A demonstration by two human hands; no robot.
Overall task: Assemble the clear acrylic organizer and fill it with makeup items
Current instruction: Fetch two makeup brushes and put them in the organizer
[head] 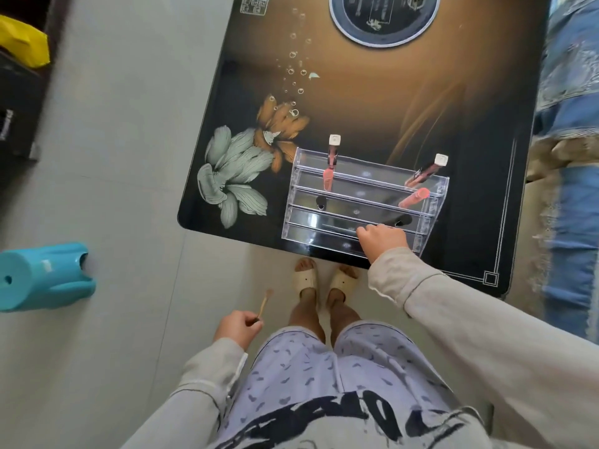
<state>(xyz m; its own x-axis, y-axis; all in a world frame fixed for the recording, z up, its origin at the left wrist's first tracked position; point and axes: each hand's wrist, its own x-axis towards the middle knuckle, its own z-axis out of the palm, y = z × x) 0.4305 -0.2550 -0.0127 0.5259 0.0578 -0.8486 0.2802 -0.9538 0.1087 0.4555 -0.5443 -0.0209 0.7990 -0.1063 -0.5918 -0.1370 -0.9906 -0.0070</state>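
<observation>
Organizer: my clear acrylic organizer [363,202] stands on the table near its front edge, toward the right half, its stepped tiers rising away from me.
Back tier: one lip gloss tube [331,163] stands nearly upright at the left end, white square cap on top, pink end down; a second lip gloss tube [426,170] leans at the right end, also white-capped.
Next tier: a pink tube [414,198] lies tilted at the right end, just below the leaning one.
Lower tiers: a small dark item [321,202] sits at the left, and a longer dark item [402,219] lies at the right, just beyond my knuckles; I cannot tell what either is.
Right hand: my right hand [382,243] rests on the front tiers with fingers curled down at the acrylic; whether it is gripping anything, I cannot tell.
Left hand: my left hand [238,328] hangs off to the left of my legs, well apart from the organizer, pinched on the handle of a small makeup brush [265,303] whose bristles point up and away from me.
Table: the table [372,102] is dark and glossy, with printed flowers and bubbles to the organizer's left and a round inset at the far end.
Me: grey sleeves, patterned lilac shorts, pale slippers [324,280] at the table's front edge.
Floor: pale tiles; a teal plastic stool [42,277] lies on its side at the left.
Right edge: blue patterned fabric [570,124] runs beside the table.
</observation>
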